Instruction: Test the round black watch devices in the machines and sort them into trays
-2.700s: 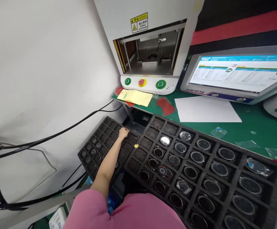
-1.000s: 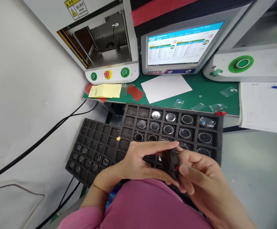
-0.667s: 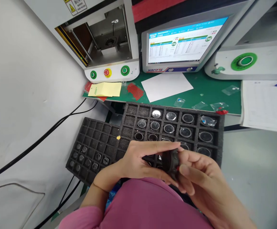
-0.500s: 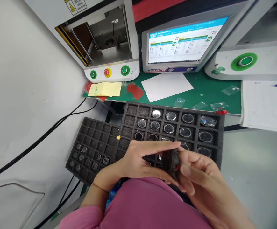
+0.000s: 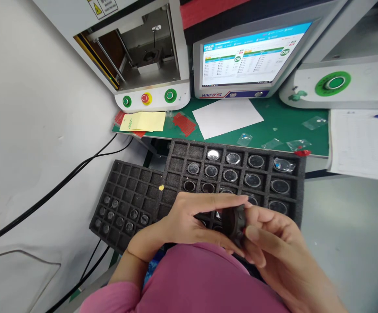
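A dark round watch case (image 5: 233, 224) with a notched rim is held on edge between my hands, above the larger foam tray. My left hand (image 5: 192, 215) grips it from the left, the fingers along its top and the thumb along its lower side. At its right side, my right hand (image 5: 273, 237) is closed with thumb and fingers pressed to the rim, where a small red spot shows by the thumb tip. My fingers hide part of the case. Beneath, the black foam tray (image 5: 301, 174) holds several round glass-faced pieces (image 5: 252, 180) in its square pockets.
A smaller foam tray (image 5: 137, 174) with small round pieces adjoins on the left. Behind are a green bench (image 5: 283, 126) with white paper (image 5: 228, 117), yellow paper (image 5: 143, 121) and clear film scraps, a monitor (image 5: 254, 56), and a machine with push buttons (image 5: 146, 98).
The watch case has turned slightly between my fingers, and the red spot is less exposed. Both hands stay nearly in place.
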Tool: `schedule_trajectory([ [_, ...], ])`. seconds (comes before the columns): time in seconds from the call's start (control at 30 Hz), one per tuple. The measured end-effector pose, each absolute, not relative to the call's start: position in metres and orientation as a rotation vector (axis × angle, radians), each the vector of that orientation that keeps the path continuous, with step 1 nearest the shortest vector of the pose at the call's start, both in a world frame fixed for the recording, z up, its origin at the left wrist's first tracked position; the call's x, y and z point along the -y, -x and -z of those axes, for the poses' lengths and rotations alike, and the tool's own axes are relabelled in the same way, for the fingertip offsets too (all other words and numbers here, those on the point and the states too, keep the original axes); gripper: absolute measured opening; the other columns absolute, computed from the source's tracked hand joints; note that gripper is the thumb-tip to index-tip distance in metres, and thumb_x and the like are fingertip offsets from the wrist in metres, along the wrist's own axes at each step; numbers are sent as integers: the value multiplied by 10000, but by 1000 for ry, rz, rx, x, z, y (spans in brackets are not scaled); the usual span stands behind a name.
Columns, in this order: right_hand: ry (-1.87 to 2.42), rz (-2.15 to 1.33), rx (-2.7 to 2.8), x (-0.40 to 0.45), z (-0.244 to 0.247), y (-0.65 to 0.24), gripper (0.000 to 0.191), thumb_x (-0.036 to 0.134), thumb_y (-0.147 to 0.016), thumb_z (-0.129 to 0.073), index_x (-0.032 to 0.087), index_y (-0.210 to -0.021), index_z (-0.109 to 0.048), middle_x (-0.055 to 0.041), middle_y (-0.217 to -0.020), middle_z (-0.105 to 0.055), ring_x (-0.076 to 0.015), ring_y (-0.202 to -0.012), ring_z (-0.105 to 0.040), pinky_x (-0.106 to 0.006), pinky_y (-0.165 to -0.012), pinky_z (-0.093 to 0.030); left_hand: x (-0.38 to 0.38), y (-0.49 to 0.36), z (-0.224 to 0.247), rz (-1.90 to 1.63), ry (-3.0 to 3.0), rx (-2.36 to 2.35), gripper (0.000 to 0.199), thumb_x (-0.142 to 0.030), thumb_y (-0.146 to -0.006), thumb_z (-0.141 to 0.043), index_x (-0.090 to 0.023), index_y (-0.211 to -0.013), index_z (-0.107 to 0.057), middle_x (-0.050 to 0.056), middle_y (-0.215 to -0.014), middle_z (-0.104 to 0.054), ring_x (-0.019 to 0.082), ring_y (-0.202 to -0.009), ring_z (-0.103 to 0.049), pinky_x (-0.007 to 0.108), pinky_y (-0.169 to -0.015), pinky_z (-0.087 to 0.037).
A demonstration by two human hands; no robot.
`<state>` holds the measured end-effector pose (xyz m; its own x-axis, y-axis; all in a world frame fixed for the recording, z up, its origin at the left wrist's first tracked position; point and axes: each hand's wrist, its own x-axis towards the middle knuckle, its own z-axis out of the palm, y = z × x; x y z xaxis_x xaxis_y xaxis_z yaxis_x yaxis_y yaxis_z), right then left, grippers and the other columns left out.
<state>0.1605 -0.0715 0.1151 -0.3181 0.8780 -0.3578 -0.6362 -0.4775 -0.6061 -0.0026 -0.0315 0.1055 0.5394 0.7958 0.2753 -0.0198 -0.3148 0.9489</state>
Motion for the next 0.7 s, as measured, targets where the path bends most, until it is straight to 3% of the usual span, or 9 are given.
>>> schedule_trajectory([
  [0.13, 822, -1974, 398, 72, -116, -160, 359, 360, -713, -820, 186, -554, -549, 19, -402, -540, -79, -405, -506, -168, -458, -454, 29, 4, -107, -969, -1843, -663, 691, -290, -736, -807, -305, -1374, -543, 56, -1188, -722, 227, -1003, -722, 301, -885, -592],
  [0.27, 784, -2074, 309, 75, -113, -156, 468, 401, -647, -861, 215, -677, -433, 117, -397, -398, -45, -303, -362, -208, -416, -466, 28, 5, -107, -1013, -1911, -591, 708, -303, -746, -794, -267, -1396, -517, 88, -1161, -727, 211, -1013, -712, 295, -892, -579],
  [0.4, 774, -2091, 387, 76, -105, -156, 497, 544, -675, -802, 210, -684, -435, 126, -419, -311, -16, -305, -235, -149, -340, -315, 36, 2, -99, -1006, -1605, -596, 723, -310, -683, -844, -265, -1350, -568, 89, -1144, -730, 193, -928, -727, 283, -841, -586],
  [0.47, 829, -1933, 438, 74, -98, -158, 498, 632, -711, -723, 197, -647, -488, 86, -454, -342, -46, -364, -314, -167, -374, -351, 40, -2, -93, -998, -1258, -586, 696, -328, -687, -844, -263, -1330, -585, 91, -1142, -728, 181, -882, -731, 266, -772, -593],
  [0.53, 942, -1674, 466, 71, -90, -159, 455, 627, -732, -695, 192, -656, -584, 20, -554, -483, -103, -508, -498, -211, -497, -473, 43, -5, -87, -933, -926, -579, 601, -386, -733, -806, -234, -1284, -620, 105, -1124, -730, 177, -847, -737, 252, -728, -590],
  [0.6, 1063, -1525, 479, 69, -83, -159, 370, 573, -737, -716, 207, -786, -693, -42, -771, -645, -162, -725, -625, -250, -645, -539, 45, -7, -83, -788, -702, -590, 537, -494, -761, -753, -160, -1175, -682, 133, -1045, -744, 191, -790, -743, 258, -704, -586],
  [0.7, 1151, -1542, 505, 67, -77, -155, 389, 555, -752, -716, 232, -967, -743, -83, -1007, -712, -201, -863, -666, -259, -655, -551, 46, -8, -78, -641, -517, -668, 553, -590, -750, -716, -76, -954, -727, 141, -893, -747, 209, -718, -737, 293, -709, -583],
])
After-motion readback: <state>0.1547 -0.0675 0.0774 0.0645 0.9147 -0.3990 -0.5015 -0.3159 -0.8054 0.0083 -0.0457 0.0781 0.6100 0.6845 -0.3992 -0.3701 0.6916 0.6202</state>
